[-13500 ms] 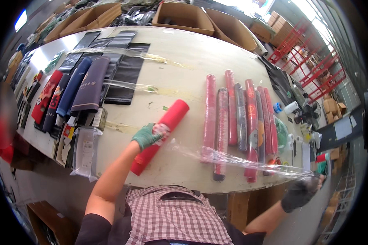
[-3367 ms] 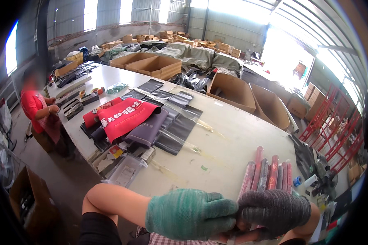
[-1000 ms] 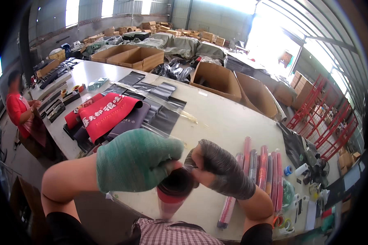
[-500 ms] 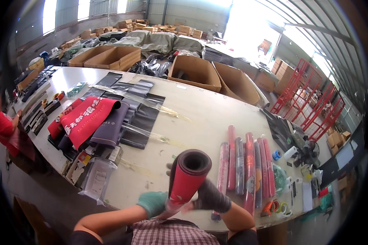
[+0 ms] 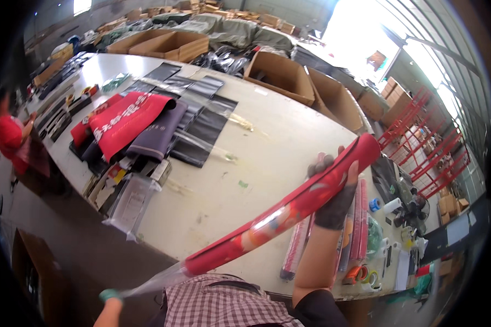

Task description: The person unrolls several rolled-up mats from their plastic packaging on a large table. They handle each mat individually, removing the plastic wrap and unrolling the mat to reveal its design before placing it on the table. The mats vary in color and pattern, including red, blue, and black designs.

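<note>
A long red rolled mat lies slantwise in front of me, its upper end raised over the right side of the table. My right hand, in a dark grey glove with bare fingertips, wraps round it near that end. Clear plastic sleeve covers the lower part of the roll and trails off, stretched thin, to the lower left. There my left hand, in a green glove, is closed on the sleeve's end, beyond the table edge. Several wrapped rolls lie partly hidden behind my right arm.
Loose red and purple mats are heaped at the table's left, beside black plastic bags. Tape rolls sit at the near right. Open cartons stand along the far edge. Another person works at the far left.
The roll has swung from upright to slanting, its top going right. My left hand has moved from the roll's base far to the lower left, drawing out the sleeve. My right hand has moved up and right.
</note>
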Available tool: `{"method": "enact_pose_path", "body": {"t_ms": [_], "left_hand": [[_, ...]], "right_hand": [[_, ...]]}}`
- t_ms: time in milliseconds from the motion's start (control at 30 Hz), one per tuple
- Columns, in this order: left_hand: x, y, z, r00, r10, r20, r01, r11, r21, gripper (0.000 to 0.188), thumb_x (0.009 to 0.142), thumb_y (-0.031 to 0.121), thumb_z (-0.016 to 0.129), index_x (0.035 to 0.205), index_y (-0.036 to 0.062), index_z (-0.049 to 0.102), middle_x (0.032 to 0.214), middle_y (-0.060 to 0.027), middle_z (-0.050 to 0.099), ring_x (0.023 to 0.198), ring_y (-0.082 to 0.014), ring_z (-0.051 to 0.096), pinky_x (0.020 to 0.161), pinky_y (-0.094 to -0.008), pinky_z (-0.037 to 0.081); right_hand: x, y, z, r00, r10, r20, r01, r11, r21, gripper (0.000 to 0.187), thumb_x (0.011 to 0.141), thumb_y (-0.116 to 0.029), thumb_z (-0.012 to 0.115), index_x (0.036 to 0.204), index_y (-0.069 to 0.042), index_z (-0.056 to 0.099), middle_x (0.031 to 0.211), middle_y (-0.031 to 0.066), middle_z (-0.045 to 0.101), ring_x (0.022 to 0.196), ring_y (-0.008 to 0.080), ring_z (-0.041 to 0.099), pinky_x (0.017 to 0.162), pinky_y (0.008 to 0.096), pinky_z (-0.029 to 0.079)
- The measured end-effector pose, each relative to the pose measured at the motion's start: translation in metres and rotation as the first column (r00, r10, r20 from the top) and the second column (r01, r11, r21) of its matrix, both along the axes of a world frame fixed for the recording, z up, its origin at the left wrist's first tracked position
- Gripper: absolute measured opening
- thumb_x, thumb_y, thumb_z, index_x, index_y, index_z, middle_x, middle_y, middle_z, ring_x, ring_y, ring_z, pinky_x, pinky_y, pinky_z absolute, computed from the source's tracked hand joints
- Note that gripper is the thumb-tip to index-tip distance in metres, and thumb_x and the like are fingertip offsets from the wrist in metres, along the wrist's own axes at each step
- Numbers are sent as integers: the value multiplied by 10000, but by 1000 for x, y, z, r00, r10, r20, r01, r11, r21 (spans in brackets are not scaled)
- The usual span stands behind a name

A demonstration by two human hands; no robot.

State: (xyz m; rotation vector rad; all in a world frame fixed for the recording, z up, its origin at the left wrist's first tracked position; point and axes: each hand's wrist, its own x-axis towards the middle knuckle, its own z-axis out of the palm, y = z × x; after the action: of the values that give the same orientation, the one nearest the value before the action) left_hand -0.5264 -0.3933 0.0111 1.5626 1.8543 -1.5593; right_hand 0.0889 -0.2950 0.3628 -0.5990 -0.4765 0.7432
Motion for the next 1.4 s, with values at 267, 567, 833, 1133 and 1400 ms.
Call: {"method": "enact_pose_path", "body": {"t_ms": [267, 567, 833, 1133, 1400], "left_hand": [[-167, -225, -10, 821, 538, -189, -568, 800, -192, 380, 903, 389, 484, 1146, 156, 660, 1259, -58, 597, 1156, -231, 573, 874, -405, 501], [17, -111, -41, 858, 297, 419, -470, 783, 407, 310, 879, 311, 561, 1058, 68, 628, 1082, -151, 622, 1024, -331, 595, 865, -456, 490], [337, 138, 116, 164, -802, 574, -121, 561, 819, 635, 761, 313, 686, 1321, 118, 457, 1337, -148, 418, 1258, -325, 379, 1064, -457, 277], [395, 245, 56, 439, -668, 601, 34, 680, 732, 683, 644, 342, 775, 1227, 118, 498, 1108, -81, 550, 1027, -273, 544, 866, -429, 449], [378, 214, 71, 371, -567, 735, 98, 811, 576, 590, 623, 375, 786, 1094, 120, 540, 1086, -94, 531, 992, -270, 540, 825, -402, 479]], "right_hand": [[48, 52, -185, 949, 94, -302, -215, 891, -400, 387, 805, -413, 729, 949, -128, 510, 766, 38, 564, 686, 192, 574, 619, 349, 528], [53, 45, -350, 960, -146, 239, 274, 669, -691, 563, 705, 10, 676, 1220, 21, 449, 967, 53, 561, 773, 191, 579, 723, 319, 512], [-19, 16, -342, 725, 305, 617, 225, 742, -631, 229, 841, -76, 632, 1070, -70, 640, 875, 75, 601, 770, 155, 565, 736, 297, 482], [-18, -21, -316, 473, 616, 630, 414, 475, -776, 247, 867, -191, 612, 1079, -64, 616, 724, 93, 610, 695, 292, 603, 691, 375, 481], [-29, 28, -276, -114, 299, 947, 456, 863, -218, 471, 741, -114, 685, 1192, -73, 555, 1198, 128, 555, 1122, 332, 512, 993, 432, 392]]}}
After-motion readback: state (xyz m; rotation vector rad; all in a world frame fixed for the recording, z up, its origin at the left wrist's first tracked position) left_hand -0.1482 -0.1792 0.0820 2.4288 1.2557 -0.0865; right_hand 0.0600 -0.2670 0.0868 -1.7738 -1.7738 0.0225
